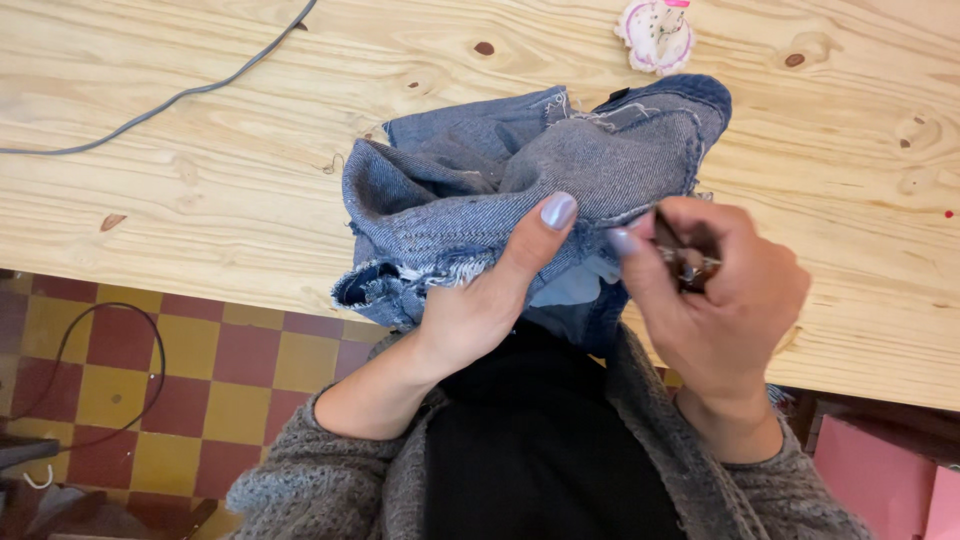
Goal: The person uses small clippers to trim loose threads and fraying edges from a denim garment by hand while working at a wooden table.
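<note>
My left hand [480, 300] grips the bunched denim garment [530, 190] from below, thumb pressed flat on the upper fold, fingers hidden beneath the cloth; my right hand [715, 290] is closed around a small dark metal tool [688, 258], probably a seam ripper or snips, its tip meeting the denim edge just beside the left thumb; the working end is too small to identify. The garment lies gathered at the near edge of the bench [200, 190], partly over my lap, turned so that the pale inner face and frayed white threads [440, 272] show; a frayed seam is already exposed, and I judge the work at the edge to be in progress, extent undetermined. Beyond the garment sits a pink-and-white pincushion [655, 35]; a grey cable [170, 100] crosses the far left of the bench; a red-and-yellow chequered floor [200, 390] lies below.
</note>
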